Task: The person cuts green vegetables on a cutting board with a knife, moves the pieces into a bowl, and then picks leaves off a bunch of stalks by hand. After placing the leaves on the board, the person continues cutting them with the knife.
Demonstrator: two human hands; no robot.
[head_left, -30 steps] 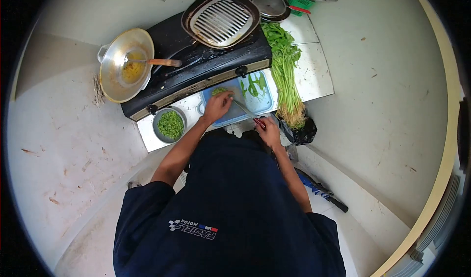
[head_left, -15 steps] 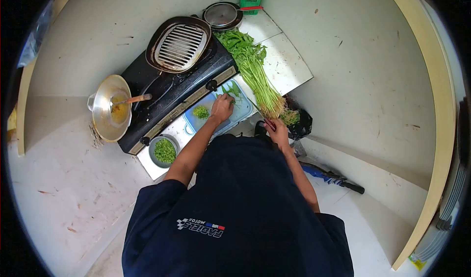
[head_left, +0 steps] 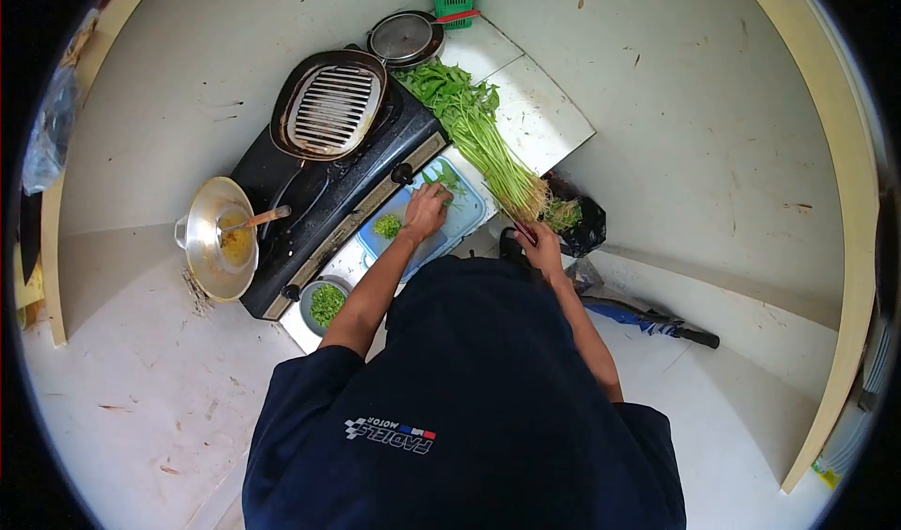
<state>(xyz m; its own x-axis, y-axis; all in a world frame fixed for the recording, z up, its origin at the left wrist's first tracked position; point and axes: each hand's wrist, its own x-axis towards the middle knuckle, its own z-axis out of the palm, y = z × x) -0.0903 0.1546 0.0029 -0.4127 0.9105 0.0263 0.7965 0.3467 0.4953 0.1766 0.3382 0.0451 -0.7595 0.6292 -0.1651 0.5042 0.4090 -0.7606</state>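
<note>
My left hand [head_left: 428, 209] is over the blue cutting board [head_left: 466, 214], fingers curled down on some loose green leaves [head_left: 445, 177]. A small heap of chopped greens [head_left: 387, 225] lies on the board left of it. In my right hand [head_left: 544, 250] is a knife [head_left: 526, 234] with a dark red handle; its blade is hard to make out. Just beyond that hand lie the root ends of a long bunch of leafy greens [head_left: 485, 143]. A grey bowl [head_left: 307, 312] of chopped greens stands on the counter near my left forearm.
A black stove [head_left: 366, 178] carries a grill pan [head_left: 332, 106]. At left is a wok [head_left: 199, 239] with yellow oil and a wooden-handled utensil. A strainer [head_left: 404, 37] and green basket [head_left: 454, 7] are at the back. A black plastic bag [head_left: 588, 225] sits at the counter's right end.
The camera view has shifted slightly, so the scene sits a little differently. My left hand stays over the leaves, and my right hand keeps the knife near the roots.
</note>
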